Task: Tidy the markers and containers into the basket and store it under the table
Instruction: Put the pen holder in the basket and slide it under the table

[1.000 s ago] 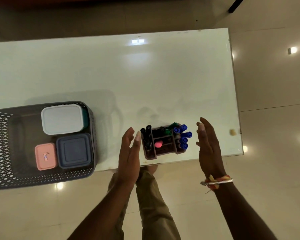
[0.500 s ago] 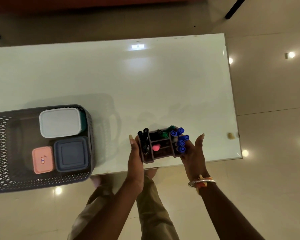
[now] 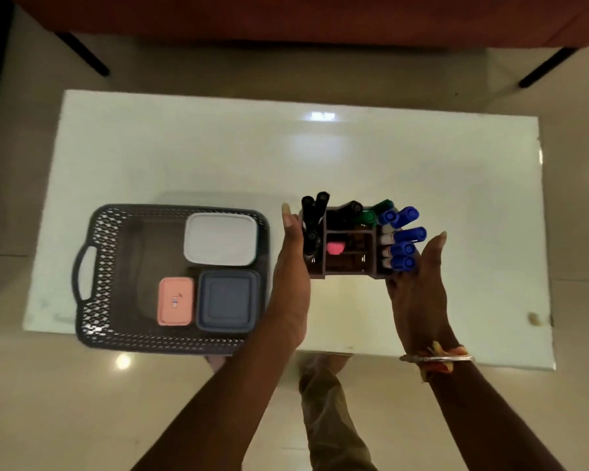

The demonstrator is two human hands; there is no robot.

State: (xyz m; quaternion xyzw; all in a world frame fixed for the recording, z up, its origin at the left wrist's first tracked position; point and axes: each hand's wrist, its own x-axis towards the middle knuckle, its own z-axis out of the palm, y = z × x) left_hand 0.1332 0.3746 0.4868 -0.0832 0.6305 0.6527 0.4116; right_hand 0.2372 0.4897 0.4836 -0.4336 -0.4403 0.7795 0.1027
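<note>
A brown marker organiser (image 3: 349, 263) with black, green and blue markers (image 3: 402, 237) and a pink item inside is held between both palms above the white table (image 3: 320, 158). My left hand (image 3: 291, 277) presses its left side and my right hand (image 3: 417, 287) presses its right side. To the left stands a grey perforated basket (image 3: 99, 266) holding a white-lidded container (image 3: 221, 239), a blue-grey container (image 3: 228, 300) and a small pink container (image 3: 176, 301). The basket's near edge overhangs the table's front edge.
The right half and far side of the table (image 3: 456, 185) are bare; a small beige scrap (image 3: 534, 318) lies near the right front corner. A red sofa with black legs (image 3: 303, 18) stands beyond the table. My legs (image 3: 323, 419) are below the front edge.
Both hands closed in on the organiser from either side and gripped it. The organiser now sits nearer the basket, and the view has shifted so the whole table shows.
</note>
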